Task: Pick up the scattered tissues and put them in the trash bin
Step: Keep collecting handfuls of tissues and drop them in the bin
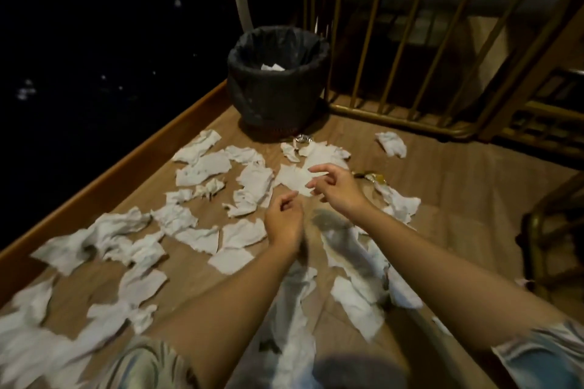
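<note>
Several white tissues (202,167) lie scattered over the wooden floor (458,199), from the near left to just in front of the trash bin. The trash bin (275,95), dark with a black liner, stands upright at the far corner with a white tissue (271,67) inside. My left hand (282,219) hovers above the floor with fingers loosely curled, holding nothing. My right hand (335,188) is a little farther forward, fingers spread over a flat tissue (294,178), empty.
A gold metal railing (395,41) runs behind and to the right of the bin. A wooden edge (110,177) borders the floor on the left, with darkness beyond. A small shiny wrapper (302,138) lies at the bin's foot; a yellowish scrap (376,177) lies right of my right hand.
</note>
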A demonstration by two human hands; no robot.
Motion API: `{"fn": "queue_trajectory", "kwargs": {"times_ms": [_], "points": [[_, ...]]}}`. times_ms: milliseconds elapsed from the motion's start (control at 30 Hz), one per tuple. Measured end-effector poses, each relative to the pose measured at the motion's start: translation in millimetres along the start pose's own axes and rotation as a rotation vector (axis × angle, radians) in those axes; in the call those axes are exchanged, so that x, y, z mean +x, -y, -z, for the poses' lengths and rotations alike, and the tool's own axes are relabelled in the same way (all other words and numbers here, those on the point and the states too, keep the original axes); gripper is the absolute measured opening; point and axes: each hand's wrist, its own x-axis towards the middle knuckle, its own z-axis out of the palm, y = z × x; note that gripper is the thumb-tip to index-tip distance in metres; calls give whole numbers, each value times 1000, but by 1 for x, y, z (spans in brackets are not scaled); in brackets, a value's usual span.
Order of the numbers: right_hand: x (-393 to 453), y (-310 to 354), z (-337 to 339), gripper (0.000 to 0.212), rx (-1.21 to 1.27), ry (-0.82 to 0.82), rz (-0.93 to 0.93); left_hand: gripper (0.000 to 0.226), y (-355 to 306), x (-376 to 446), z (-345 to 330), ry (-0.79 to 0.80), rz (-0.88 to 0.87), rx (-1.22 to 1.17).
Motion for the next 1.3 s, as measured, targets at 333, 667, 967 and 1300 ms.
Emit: {"fn": "queue_trajectory", "kwargs": {"times_ms": [333, 667, 967, 1300], "points": [[-89, -103, -66, 38, -476, 350, 347, 19, 124, -68, 109, 3, -565, 844], [-144, -166, -85, 69, -1033, 756, 866, 58, 187, -114, 171, 61, -386, 1052], [-142, -192, -76, 52, -998, 784, 892, 43, 218, -120, 146, 159, -377, 817], [-122, -200, -66, 31, -644, 637, 524, 32, 201, -90, 153, -14, -382, 720]]}}
